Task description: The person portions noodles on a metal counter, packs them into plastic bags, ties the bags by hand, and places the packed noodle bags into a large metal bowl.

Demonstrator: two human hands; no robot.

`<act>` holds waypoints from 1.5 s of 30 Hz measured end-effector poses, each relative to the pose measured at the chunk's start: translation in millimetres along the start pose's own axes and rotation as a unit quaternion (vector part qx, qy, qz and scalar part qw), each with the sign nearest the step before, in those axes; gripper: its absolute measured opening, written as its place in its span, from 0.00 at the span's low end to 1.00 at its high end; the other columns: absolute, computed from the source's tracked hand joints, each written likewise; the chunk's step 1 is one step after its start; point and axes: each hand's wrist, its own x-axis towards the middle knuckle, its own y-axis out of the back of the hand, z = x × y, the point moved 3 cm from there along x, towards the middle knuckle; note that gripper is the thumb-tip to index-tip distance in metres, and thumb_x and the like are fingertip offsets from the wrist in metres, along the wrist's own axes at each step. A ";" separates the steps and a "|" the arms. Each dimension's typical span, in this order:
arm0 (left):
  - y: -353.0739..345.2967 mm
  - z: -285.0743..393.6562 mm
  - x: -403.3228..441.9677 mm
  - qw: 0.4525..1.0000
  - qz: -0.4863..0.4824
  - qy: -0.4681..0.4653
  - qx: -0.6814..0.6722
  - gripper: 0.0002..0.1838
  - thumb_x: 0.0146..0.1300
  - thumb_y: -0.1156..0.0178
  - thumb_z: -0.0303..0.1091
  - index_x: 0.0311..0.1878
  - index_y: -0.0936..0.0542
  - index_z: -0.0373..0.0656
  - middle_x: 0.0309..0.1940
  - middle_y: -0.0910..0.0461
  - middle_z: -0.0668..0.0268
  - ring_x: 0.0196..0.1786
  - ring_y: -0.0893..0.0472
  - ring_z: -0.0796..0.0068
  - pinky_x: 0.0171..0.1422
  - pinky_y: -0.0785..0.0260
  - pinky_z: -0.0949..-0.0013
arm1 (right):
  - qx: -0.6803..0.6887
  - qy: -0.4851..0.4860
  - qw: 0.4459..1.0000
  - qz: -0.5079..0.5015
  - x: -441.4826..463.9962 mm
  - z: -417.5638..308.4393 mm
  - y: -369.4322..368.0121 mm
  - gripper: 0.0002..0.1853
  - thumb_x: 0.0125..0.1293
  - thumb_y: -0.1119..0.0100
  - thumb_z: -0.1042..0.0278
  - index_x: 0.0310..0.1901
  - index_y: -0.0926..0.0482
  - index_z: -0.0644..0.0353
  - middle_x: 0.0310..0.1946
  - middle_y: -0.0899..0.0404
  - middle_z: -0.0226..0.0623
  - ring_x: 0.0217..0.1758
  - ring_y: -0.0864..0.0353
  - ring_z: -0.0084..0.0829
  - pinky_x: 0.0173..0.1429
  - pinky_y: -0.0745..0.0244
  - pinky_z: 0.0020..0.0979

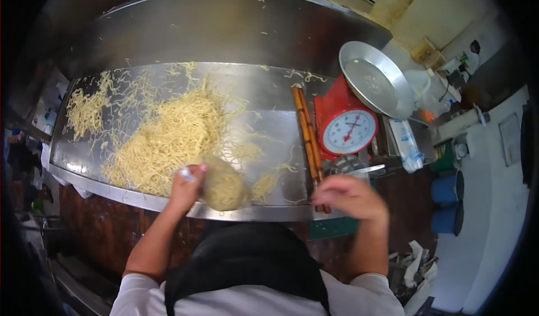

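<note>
My left hand (188, 188) grips the gathered top of a clear plastic bag of noodles (224, 191) at the front edge of the metal table. The bag bulges with pale yellow noodles. Just beyond it, a big heap of loose noodles (174, 133) is spread across the table. Over to the right, my right hand (352, 197) is blurred by motion beside the near ends of two bamboo sticks (307, 139); how its fingers are set is not clear. A red dial scale (349, 132) with a round metal pan (376, 79) stands past the sticks.
Stray noodles (84, 114) lie at the table's left end. A raised metal backboard (224, 27) runs along the far side. Right of the scale is a pack of plastic bags (407, 145). Blue buckets (447, 204) stand by the right wall.
</note>
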 end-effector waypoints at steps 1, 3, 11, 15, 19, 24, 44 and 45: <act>12.3 -0.9 -5.2 1.000 0.001 -0.007 0.021 0.23 0.66 0.44 0.52 0.24 0.26 0.43 0.14 0.35 0.76 0.18 0.36 0.83 0.21 0.45 0.73 | 0.041 -0.011 0.994 0.098 -27.1 7.1 39.5 0.05 0.66 0.41 0.70 0.39 0.22 0.62 0.31 0.20 0.33 0.41 0.19 0.24 0.48 0.24 0.26; 27.7 11.4 -27.6 0.995 0.082 -0.043 0.035 0.22 0.67 0.46 0.51 0.21 0.30 0.48 0.13 0.37 0.78 0.15 0.39 0.84 0.19 0.49 0.74 | 0.073 0.127 0.911 0.385 -63.2 41.5 140.2 0.04 0.64 0.42 0.69 0.36 0.22 0.60 0.31 0.20 0.33 0.36 0.21 0.23 0.40 0.25 0.26; 52.9 34.1 -133.3 0.913 0.368 -0.104 -0.142 0.17 0.68 0.43 0.47 0.24 0.34 0.55 0.14 0.39 0.80 0.12 0.43 0.90 0.14 0.55 0.79 | -0.292 -0.308 0.606 0.673 -177.8 265.1 409.7 0.47 0.47 0.37 0.31 0.55 0.25 0.71 0.55 0.25 0.58 0.59 0.27 0.53 0.63 0.34 0.43; 81.7 53.1 -198.4 0.833 0.524 -0.084 -0.154 0.18 0.66 0.42 0.48 0.23 0.34 0.56 0.14 0.40 0.81 0.12 0.42 0.89 0.14 0.53 0.79 | -0.661 -0.213 0.586 0.417 -176.5 374.2 509.1 0.19 0.68 0.53 0.53 0.37 0.17 0.59 0.36 0.17 0.46 0.37 0.18 0.45 0.43 0.24 0.47; 107.4 50.0 -276.3 0.780 0.593 -0.111 -0.164 0.22 0.68 0.46 0.50 0.21 0.36 0.52 0.12 0.43 0.78 0.12 0.45 0.86 0.14 0.54 0.79 | -0.534 -0.106 0.612 0.573 -84.0 260.7 402.2 0.18 0.68 0.53 0.54 0.38 0.18 0.59 0.36 0.18 0.46 0.38 0.18 0.44 0.43 0.24 0.46; 140.3 6.1 -378.6 0.670 0.711 -0.149 -0.156 0.22 0.69 0.46 0.49 0.21 0.34 0.50 0.11 0.41 0.77 0.11 0.43 0.86 0.14 0.52 0.78 | -0.449 0.122 0.741 0.484 13.0 187.8 222.4 0.18 0.68 0.52 0.54 0.39 0.18 0.59 0.36 0.18 0.45 0.38 0.18 0.43 0.44 0.24 0.45; 201.6 -193.7 -853.0 0.243 0.936 -0.161 -0.198 0.21 0.67 0.45 0.51 0.23 0.28 0.47 0.12 0.35 0.73 0.12 0.36 0.81 0.16 0.46 0.76 | -0.003 0.143 0.985 -0.098 28.7 44.8 -285.7 0.16 0.69 0.51 0.56 0.41 0.21 0.61 0.37 0.18 0.42 0.41 0.19 0.37 0.48 0.26 0.42; 209.2 -205.3 -878.6 0.243 0.940 -0.150 -0.186 0.21 0.66 0.44 0.52 0.24 0.27 0.45 0.12 0.34 0.72 0.12 0.34 0.80 0.16 0.44 0.75 | 0.024 0.135 0.984 -0.112 29.4 34.8 -292.0 0.16 0.69 0.51 0.56 0.41 0.21 0.61 0.37 0.18 0.42 0.41 0.20 0.36 0.48 0.26 0.42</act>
